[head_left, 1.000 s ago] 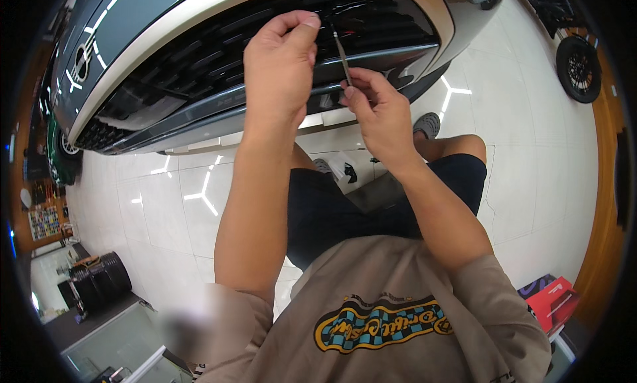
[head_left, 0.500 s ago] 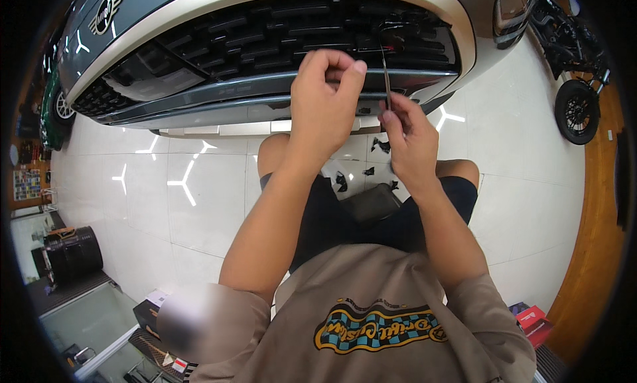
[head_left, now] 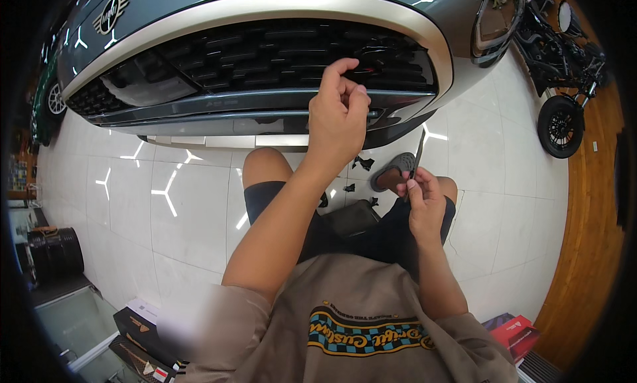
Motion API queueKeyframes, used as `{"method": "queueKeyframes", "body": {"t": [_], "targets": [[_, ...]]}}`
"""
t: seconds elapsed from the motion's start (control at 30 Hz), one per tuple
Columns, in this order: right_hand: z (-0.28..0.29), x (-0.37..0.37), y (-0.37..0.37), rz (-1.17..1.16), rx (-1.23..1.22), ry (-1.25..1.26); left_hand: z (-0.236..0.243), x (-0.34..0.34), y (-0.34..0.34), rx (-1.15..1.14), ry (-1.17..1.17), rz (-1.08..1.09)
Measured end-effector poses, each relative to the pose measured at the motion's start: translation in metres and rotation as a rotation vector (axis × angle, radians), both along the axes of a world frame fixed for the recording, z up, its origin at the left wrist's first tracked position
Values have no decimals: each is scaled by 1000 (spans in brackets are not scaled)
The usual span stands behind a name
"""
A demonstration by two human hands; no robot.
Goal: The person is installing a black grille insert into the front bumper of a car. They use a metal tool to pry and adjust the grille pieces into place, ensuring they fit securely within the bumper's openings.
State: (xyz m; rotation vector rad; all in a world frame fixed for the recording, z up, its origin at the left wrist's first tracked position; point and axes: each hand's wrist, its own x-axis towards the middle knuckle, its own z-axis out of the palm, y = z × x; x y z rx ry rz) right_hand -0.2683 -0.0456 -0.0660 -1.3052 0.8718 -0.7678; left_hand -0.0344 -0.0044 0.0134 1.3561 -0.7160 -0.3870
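Note:
Before me is the front of a dark green car with a black grille [head_left: 265,54] inside a pale gold surround [head_left: 252,11]. At the grille's right end lies a wrinkled, glossy black patch that looks like film [head_left: 391,49]. My left hand [head_left: 338,117] is raised in front of the grille, its index finger and thumb bent but apart, and nothing shows between them. Lower and to the right, above my knee, my right hand [head_left: 426,200] pinches a slim, pointed metal tool [head_left: 419,154] with its tip upward. The tool's lower end is hidden in the fingers.
Several black scraps [head_left: 362,162] lie on the white tiled floor [head_left: 192,217] between my legs, near a dark grey box-like object [head_left: 352,218]. A motorcycle [head_left: 563,117] stands at right. A black drum [head_left: 56,251] is at left, with red boxes [head_left: 514,336] behind on the right.
My right hand has drawn down and away from the grille with the metal tool. My left hand has moved right along the grille and its fingers have spread. The view has shifted.

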Motion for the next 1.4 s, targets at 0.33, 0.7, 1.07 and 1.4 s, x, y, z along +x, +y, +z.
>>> {"method": "queueKeyframes", "body": {"t": [0.33,0.7,1.07,1.4], "targets": [[2,1,2,50,9,-6,8,-2,-4,31,-52,3],[6,-13,-27,17,-45,-36,35,12,-1,410,-780,123],[4,-19,-15,46,15,1,31,-31,-20,548,-1047,66],[3,-36,-24,-54,-19,-98,15,-21,-7,465,-914,227]]}}
